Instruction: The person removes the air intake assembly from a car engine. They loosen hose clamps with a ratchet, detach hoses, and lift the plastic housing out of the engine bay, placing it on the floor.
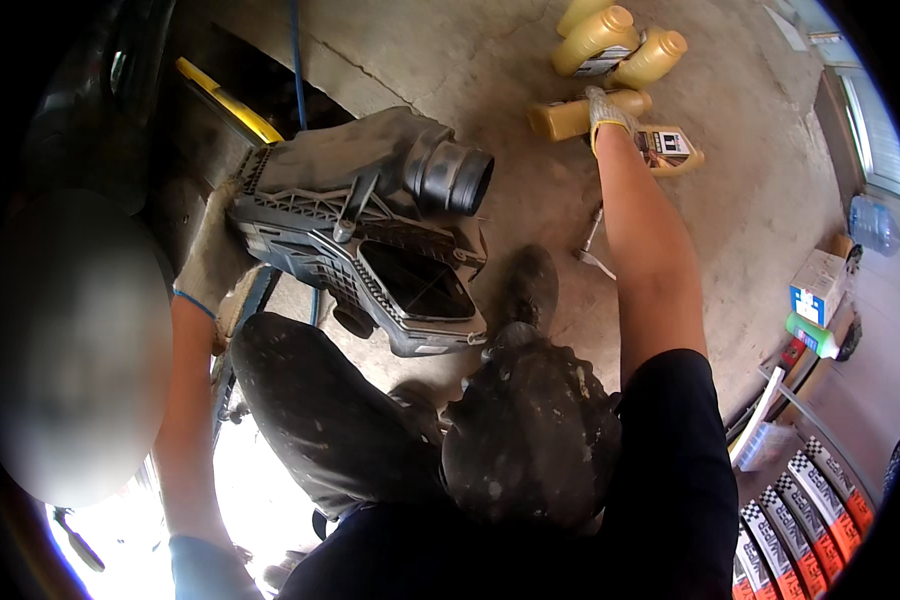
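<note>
My left hand [210, 250], in a pale work glove with a blue cuff, grips the left end of a black plastic air filter housing [320, 160]. The housing is held up over my knees. Its round ribbed outlet points right, and a rectangular opening shows on its lower part. My right arm stretches forward to the floor. There my right hand [610, 108], gloved with a yellow cuff, closes over a gold plastic bottle [563, 121] lying on its side. Its fingertips are partly hidden. A second gold bottle with a label [670, 149] lies just beside the wrist.
Several more gold bottles [596, 42] stand beyond my right hand. A metal hand tool [592, 245] lies on the concrete. At left are a yellow bar [230, 100] and a blue hose [297, 60]. Boxes [820, 285] and checkered packages [810, 500] line the right side.
</note>
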{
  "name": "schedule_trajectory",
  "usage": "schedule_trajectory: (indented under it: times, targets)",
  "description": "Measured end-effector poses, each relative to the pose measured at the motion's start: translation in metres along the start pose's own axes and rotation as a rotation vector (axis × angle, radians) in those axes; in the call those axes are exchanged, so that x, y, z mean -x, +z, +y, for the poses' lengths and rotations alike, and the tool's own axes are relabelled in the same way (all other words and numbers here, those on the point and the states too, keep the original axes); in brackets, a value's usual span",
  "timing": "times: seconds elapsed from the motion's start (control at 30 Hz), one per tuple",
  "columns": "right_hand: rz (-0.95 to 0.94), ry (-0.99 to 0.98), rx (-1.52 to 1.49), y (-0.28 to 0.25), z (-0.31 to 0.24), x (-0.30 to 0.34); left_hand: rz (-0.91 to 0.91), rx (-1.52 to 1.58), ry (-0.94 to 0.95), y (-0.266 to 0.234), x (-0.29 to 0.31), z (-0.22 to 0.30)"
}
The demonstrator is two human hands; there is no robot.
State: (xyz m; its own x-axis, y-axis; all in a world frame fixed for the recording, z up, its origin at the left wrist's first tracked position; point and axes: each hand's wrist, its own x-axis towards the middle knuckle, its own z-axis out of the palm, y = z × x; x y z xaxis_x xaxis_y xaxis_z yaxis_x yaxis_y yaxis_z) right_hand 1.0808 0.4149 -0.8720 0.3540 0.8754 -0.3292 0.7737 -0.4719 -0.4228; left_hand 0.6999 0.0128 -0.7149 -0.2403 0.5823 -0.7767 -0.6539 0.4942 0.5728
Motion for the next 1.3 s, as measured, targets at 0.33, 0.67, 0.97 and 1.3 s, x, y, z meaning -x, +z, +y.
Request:
schedule_trajectory:
  times: [0.33,0.67,0.97,1.3]
  targets:
    - [-0.009,-0.218,-0.749,-0.008,0.072,-0.001,-0.03,0.028,0.042,-0.002,0.002,-0.002]
    - [0.122,-0.393,-0.244,-0.013,0.08,0.013,-0.033,0.037,0.016,0.011,0.002,0.0]
    - [-0.094,0.583,-0.485,-0.061,0.149,-0.106,0.097,0.013,0.059,0.014,0.019,-0.001]
    - [-0.397,0.514,-0.966,-0.002,0.163,-0.153,0.142,0.005,0.083,0.006,0.031,-0.005]
